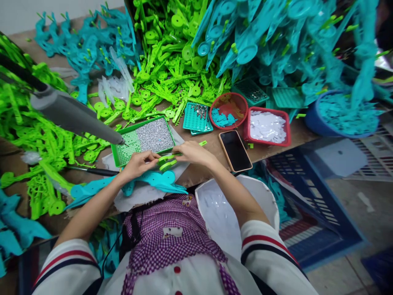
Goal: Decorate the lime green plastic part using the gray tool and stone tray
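Observation:
A bright green plastic part with round discs [167, 162] is held between my two hands, low over the near edge of the bench. My left hand [140, 165] pinches its left side. On its right side, the fingers of my right hand [190, 152] are closed at the part, near a thin metallic strip that is too small to name. Just below lies a turquoise plastic part [162, 181], resting on a white cloth [138, 200]. Behind my hands sits a green tray [127, 141] filled partly with small silver screws [156, 134].
An electric screwdriver [76, 114] slants in from the left, its tip over the tray. Heaped green parts [172, 61] and turquoise parts [260, 37] fill the back. A phone [235, 150], red basket [229, 107], red tub [268, 126] and blue bucket [316, 116] stand right.

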Motion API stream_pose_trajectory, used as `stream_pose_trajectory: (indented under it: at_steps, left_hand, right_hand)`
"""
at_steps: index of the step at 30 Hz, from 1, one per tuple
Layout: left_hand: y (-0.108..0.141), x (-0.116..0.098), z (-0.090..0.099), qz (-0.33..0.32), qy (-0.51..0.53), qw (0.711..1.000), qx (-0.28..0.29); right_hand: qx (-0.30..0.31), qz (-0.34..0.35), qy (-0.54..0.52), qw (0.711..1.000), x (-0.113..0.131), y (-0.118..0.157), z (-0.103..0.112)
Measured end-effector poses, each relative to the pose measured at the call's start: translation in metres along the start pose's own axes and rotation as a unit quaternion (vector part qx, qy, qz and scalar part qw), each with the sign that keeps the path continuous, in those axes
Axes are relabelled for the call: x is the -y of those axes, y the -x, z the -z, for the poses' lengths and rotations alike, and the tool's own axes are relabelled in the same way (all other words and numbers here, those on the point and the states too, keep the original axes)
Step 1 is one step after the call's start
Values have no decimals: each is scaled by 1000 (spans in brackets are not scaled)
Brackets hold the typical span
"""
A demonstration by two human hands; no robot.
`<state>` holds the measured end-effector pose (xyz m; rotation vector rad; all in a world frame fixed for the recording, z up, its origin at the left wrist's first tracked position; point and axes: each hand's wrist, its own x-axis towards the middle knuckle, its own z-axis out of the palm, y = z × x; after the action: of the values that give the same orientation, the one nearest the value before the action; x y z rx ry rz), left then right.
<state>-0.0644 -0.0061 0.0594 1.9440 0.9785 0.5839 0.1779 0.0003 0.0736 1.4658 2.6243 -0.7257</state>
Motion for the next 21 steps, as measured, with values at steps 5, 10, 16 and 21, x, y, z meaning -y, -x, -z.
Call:
stream_pose_trajectory:
  at_steps: [5, 10, 16, 21]
  left_hand:
    - [-1, 6, -3, -6, -13, 999, -35]
    - [-1, 14, -2, -20, -31, 999, -36]
    - [6, 9, 0, -139, -184, 973, 11]
    - [6, 7, -3, -157, -190, 969, -18]
  right_hand:
    - [-3, -14, -7, 1000, 0, -1, 1]
    - [-10, -38, -12, 999, 5, -4, 5]
    - [-63, -19, -35, 997, 9, 6, -5]
    - [-99, 18, -74, 992, 3, 18, -14]
